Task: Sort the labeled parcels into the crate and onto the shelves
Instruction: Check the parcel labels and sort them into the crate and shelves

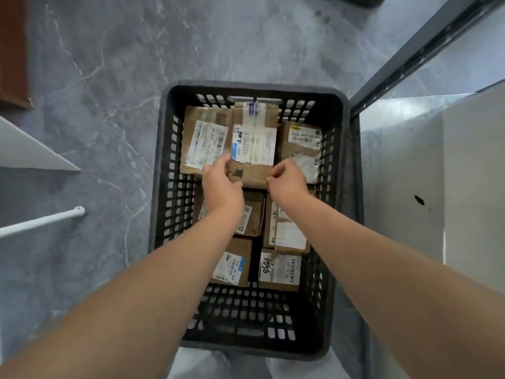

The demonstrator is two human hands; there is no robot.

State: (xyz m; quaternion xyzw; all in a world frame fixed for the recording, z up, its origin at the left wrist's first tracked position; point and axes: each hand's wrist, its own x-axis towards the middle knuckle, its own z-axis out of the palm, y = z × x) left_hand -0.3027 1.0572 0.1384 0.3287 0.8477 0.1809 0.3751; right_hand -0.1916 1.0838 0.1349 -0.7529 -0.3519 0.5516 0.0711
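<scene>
The dark crate [164,165] holds several labeled cardboard parcels. The left hand [221,184] and right hand [287,181] each pinch a near corner of the middle parcel [254,143].

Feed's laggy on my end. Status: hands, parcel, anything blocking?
Left hand and right hand both gripping the middle parcel, near corners. Parcel in the far row of the black crate, tight between two neighbours. Nothing in the way.

Crate [164,187] far end packed: I see three parcels [254,138] side by side, wall to wall. Four more fill the middle. Near end bare mesh, open from above. Shelf post [415,53] crowds the right rim; floor [109,77] left is clear.
</scene>
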